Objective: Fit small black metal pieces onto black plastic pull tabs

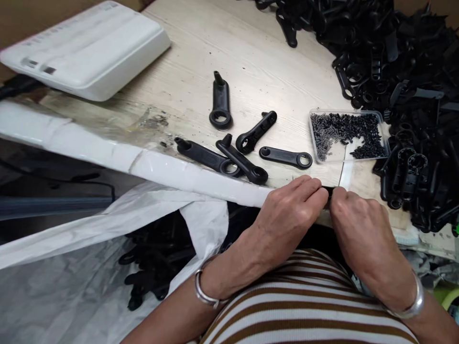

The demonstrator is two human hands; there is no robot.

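Observation:
My left hand (290,215) and my right hand (364,229) meet at the table's front edge, fingers curled. Between them they grip a black plastic part (327,192), mostly covered by the fingers, so its full shape is hidden. Just beyond lies a black crank-shaped handle (286,157) with a ring at one end. To its left are more such handles: one upright-lying (220,101), one angled (256,133), and two crossed, the upper one (242,159) over the lower (206,155). A clear shallow box (349,136) behind my right hand holds tiny black and grey pieces.
A large heap of black plastic parts (412,86) covers the table's right side. At the upper left stands a white device (86,48) with a black cable. Below the white-wrapped table edge (161,169), a white plastic bag (82,286) holds black handles (154,258).

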